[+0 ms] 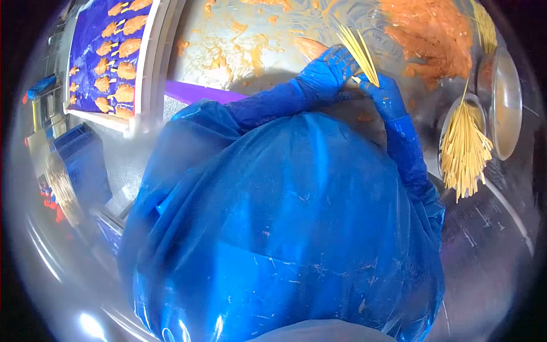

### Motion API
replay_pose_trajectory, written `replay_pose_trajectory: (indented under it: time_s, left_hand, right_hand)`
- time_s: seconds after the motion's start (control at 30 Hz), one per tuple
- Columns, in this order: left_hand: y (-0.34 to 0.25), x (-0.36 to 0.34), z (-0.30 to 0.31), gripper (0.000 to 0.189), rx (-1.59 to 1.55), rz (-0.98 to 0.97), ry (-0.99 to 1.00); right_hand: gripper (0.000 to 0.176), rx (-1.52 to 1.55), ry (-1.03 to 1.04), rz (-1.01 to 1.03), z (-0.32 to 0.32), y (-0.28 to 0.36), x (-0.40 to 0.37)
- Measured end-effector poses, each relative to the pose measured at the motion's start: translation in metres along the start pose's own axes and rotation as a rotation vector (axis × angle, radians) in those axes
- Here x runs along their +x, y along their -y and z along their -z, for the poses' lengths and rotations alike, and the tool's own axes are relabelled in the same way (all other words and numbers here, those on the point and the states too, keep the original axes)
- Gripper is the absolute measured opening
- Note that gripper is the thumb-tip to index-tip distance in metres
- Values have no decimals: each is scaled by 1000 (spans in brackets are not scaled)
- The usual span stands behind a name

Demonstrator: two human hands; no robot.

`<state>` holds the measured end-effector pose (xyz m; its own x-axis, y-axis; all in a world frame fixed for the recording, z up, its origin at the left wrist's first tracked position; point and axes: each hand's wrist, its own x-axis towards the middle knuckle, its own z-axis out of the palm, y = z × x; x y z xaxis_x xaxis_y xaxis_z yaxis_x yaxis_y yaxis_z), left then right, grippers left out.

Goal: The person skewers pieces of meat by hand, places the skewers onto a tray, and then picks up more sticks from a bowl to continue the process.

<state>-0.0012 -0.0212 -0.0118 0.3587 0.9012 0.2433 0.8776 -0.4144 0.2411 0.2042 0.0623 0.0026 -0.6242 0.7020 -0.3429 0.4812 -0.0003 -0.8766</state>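
Note:
My gloved left hand (327,71) is closed over the metal work surface, and a strip of orange marinated meat (309,48) sticks out past its fingers. Close beside it, my gloved right hand (386,96) grips a small bunch of thin wooden skewers (360,54). These skewers fan upward and to the left, away from me. Where the two hands come together, a pale skewer end shows, but the fingertips are partly hidden.
A large heap of marinated meat (433,37) lies at the back right. Many skewers (464,145) stand in a metal container at the right, next to a metal bowl (507,102). At the left, a white-edged crate (149,57) with blue lining holds rows of skewered meat (130,48).

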Motion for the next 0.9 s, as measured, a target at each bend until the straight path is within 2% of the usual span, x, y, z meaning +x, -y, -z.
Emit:
replay_pose_trajectory:
  time_s: [0.1, 0.13, 0.2, 0.27, 0.3, 0.33, 0.37, 0.4, 0.43, 0.5, 0.6, 0.67, 0.73, 0.77, 0.83, 0.9]
  left_hand:
    - [-8, 6, -6, 72, 8, -53, 12]
    - [-9, 4, -5, 67, -72, -71, -53]
    - [-10, -4, -1, 62, -147, -95, -119]
    - [-11, -24, 15, 47, -631, 152, -421]
    - [-10, -38, 26, 47, -633, 143, -419]
    - [-8, -53, 39, 43, -732, 385, -439]
    - [-8, -64, 50, 38, -823, 632, -462]
    - [-11, -70, 60, 34, -910, 661, -483]
    - [-14, -74, 64, 34, -911, 648, -496]
    - [-20, -71, 62, 32, -971, 746, -365]
    - [-27, -53, 52, 30, -1026, 652, -384]
    - [-26, -48, 46, 29, -1113, 633, -408]
    - [-26, -44, 44, 26, -1173, 649, -432]
    - [-25, -44, 44, 26, -1165, 653, -447]
    - [-24, -45, 44, 26, -1167, 689, -466]
    - [-22, -48, 48, 27, -1153, 710, -509]
  right_hand:
    - [26, 84, -5, -55, 0, -11, 1]
    - [26, 84, -9, -52, -1, -11, 0]
    - [27, 163, -37, 66, -5, -10, 0]
    - [26, 165, -25, 34, 1, -1, -3]
    - [24, 162, -5, -6, 4, 3, -8]
    - [24, 160, -14, -5, 8, 6, -14]
    - [25, 280, -1, -75, 12, 11, -21]
    - [26, 399, 15, -142, 15, 18, -27]
    - [26, 388, 8, -129, 14, 21, -32]
    - [32, 956, 3, -276, 8, 17, -40]
    - [24, 940, 52, -301, 5, -4, -37]
    - [29, 924, 79, -320, 10, -7, -32]
    - [15, 1596, 675, 53, 8, -1, -26]
    - [15, 1589, 691, 50, 9, 5, -25]
    - [38, 1428, 658, 4, 12, 18, -23]
    - [35, 1419, 659, -40, 9, 16, -14]
